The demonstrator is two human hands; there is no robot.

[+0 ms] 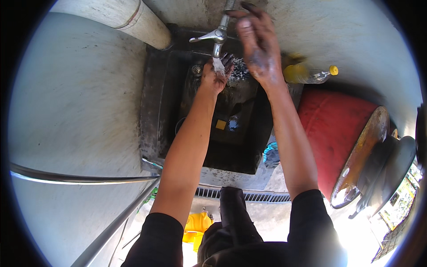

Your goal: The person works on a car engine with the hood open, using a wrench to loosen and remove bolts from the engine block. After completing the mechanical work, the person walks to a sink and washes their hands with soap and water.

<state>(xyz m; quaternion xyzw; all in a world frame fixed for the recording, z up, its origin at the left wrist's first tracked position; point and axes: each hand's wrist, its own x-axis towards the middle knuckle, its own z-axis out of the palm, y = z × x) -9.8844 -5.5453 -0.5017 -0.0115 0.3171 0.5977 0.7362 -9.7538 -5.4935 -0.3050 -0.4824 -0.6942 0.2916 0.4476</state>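
Note:
Water (218, 66) runs from a chrome lever tap (219, 35) onto my left hand (216, 76), which is cupped palm up below the spout with its blackened fingers apart. The stream splashes white past the fingers into a dark sink (162, 107). Raised to the right of the tap is my right hand (259, 42), its fingers stretched out and smeared with black grime. Nothing shows in it; its fingertips are near the tap's upper pipe, and I cannot tell whether they touch. On the sink's bottom lies a small yellow block (221, 124).
A clear bottle (309, 74) with yellow liquid and a yellow cap lies right of the sink, beside a red drum (331, 133). A thick pale pipe (129, 20) stands at the upper left. Metal rails (80, 178) run along the left wall. A floor grate (262, 197) crosses below the sink.

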